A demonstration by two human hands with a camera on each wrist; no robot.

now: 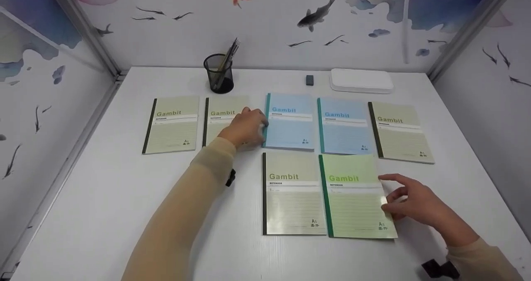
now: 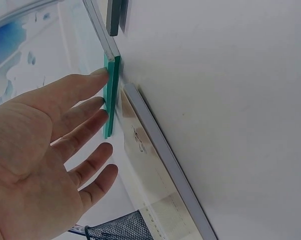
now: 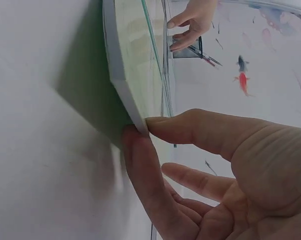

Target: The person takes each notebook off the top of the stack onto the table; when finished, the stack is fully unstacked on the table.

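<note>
My left hand [image 1: 245,127] reaches over a beige notebook [image 1: 213,133] to the teal spine of the left blue notebook [image 1: 289,129]. In the left wrist view its fingers are loosely extended, with fingertips right at the teal spine [image 2: 110,95]. At the front right, my right hand [image 1: 421,202] pinches the right edge of the green notebook [image 1: 352,214] between thumb and finger. The right wrist view shows that edge of the green notebook [image 3: 135,55] raised off the table, with a shadow under it. Another beige notebook [image 1: 292,214] lies directly left of the green one.
A second blue notebook [image 1: 343,129] and beige notebooks at the left [image 1: 172,133] and right [image 1: 400,142] fill out the back row. Behind them stand a black mesh pen cup [image 1: 220,75], a dark eraser [image 1: 309,80] and a white case [image 1: 361,81]. Patterned walls enclose the table.
</note>
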